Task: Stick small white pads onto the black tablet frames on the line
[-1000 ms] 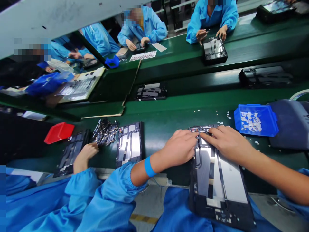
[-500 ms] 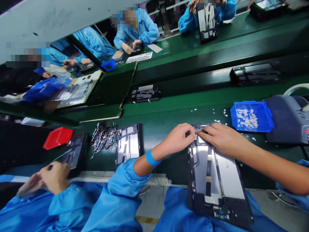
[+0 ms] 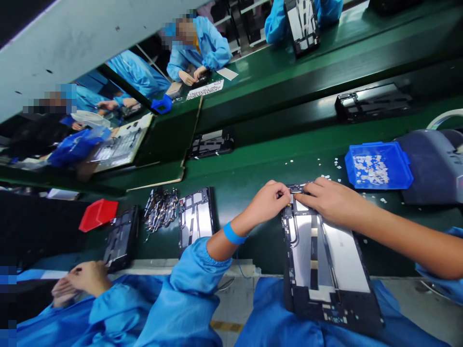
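Observation:
An opened tablet (image 3: 347, 260) with silver battery panels and a black frame lies at the bench edge, its lower end overhanging my lap. At its upper left corner my left hand (image 3: 269, 201) is closed in a pinch, a blue band round the wrist; what the fingertips hold is too small to make out. Beside it, my right hand (image 3: 331, 200) rests on the tablet's top end, fingers stretched and index fingertip close to the left fingers. My right thumb is hidden.
Right of the tablet stand a blue tray (image 3: 378, 183) of white pieces and a grey machine (image 3: 430, 166). Leftward are another opened tablet (image 3: 197, 217), a heap of small metal parts (image 3: 161, 209), a red tray (image 3: 97, 214) and a co-worker's hands (image 3: 85, 279). Loose white bits dot the bench.
The view has shifted slightly. Both my hands stay at the tablet's top end, with only small finger movement. The co-worker's hands on the left have moved a little.

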`<action>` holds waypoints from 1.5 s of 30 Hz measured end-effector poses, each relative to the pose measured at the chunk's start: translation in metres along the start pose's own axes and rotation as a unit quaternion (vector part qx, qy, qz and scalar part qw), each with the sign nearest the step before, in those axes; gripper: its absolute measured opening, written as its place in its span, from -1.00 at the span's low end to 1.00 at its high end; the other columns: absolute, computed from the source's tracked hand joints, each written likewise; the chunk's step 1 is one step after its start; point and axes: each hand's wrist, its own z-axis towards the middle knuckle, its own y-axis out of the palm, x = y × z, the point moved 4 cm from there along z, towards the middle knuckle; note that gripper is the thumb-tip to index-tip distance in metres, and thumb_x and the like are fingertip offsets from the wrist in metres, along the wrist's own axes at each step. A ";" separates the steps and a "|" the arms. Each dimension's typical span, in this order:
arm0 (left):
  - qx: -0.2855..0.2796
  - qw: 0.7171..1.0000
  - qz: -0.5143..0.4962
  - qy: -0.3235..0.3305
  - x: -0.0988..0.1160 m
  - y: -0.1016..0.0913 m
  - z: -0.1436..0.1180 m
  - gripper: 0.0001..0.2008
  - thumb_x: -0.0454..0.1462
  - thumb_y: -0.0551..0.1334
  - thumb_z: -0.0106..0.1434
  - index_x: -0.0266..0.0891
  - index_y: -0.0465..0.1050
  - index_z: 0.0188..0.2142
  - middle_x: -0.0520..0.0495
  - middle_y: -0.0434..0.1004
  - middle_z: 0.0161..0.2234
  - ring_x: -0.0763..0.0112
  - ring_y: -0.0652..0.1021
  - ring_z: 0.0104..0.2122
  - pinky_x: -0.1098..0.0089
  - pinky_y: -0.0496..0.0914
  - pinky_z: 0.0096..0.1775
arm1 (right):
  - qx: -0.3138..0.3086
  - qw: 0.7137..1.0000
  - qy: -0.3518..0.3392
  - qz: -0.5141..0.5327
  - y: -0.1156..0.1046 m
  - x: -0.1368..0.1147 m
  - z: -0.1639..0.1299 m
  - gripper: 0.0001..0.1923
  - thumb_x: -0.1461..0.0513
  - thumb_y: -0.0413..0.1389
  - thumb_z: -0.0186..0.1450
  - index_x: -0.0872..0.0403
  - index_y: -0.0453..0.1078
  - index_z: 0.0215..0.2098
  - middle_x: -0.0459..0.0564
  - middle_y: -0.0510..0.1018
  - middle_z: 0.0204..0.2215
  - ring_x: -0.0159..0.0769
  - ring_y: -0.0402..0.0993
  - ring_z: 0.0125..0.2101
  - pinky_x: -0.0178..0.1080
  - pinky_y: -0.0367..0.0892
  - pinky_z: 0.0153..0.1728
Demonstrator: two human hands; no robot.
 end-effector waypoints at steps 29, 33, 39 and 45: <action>0.050 0.998 0.005 0.023 -0.010 0.014 -0.002 -0.86 -0.36 0.23 0.37 -0.19 0.46 -0.36 0.00 0.47 -0.33 0.29 0.48 -0.20 0.31 0.34 -0.15 | 0.014 1.000 -0.015 0.005 -0.001 0.000 0.000 -0.60 0.40 0.07 0.40 0.12 0.51 0.16 0.13 0.53 -0.20 -0.09 0.27 -0.24 -0.13 0.15 -0.28; 0.088 0.995 0.027 0.031 -0.011 0.019 -0.005 -0.85 -0.41 0.21 0.34 -0.18 0.41 -0.36 0.00 0.45 -0.31 0.31 0.46 -0.19 0.32 0.34 -0.12 | 0.025 0.999 -0.020 0.009 -0.001 0.000 -0.001 -0.62 0.40 0.05 0.42 0.14 0.51 0.15 0.13 0.54 -0.20 -0.09 0.28 -0.24 -0.13 0.16 -0.26; 0.126 0.991 -0.022 -0.037 -0.021 0.026 -0.002 -0.79 -0.44 0.28 0.23 -0.16 0.26 -0.31 0.08 0.33 -0.34 0.40 0.38 -0.29 0.37 0.29 -0.24 | 0.044 0.999 -0.017 0.025 0.001 0.000 -0.004 -0.61 0.41 0.02 0.42 0.15 0.51 0.14 0.17 0.56 -0.16 -0.10 0.32 -0.21 -0.13 0.19 -0.22; 0.063 0.978 -0.158 -0.121 -0.022 0.029 0.011 -0.76 -0.49 0.23 0.19 -0.16 0.24 -0.29 0.12 0.29 -0.38 0.50 0.35 -0.40 0.44 0.24 -0.35 | 0.043 0.999 -0.007 0.030 0.003 0.000 -0.004 -0.61 0.40 0.01 0.44 0.17 0.52 0.14 0.17 0.56 -0.18 -0.11 0.32 -0.22 -0.12 0.19 -0.21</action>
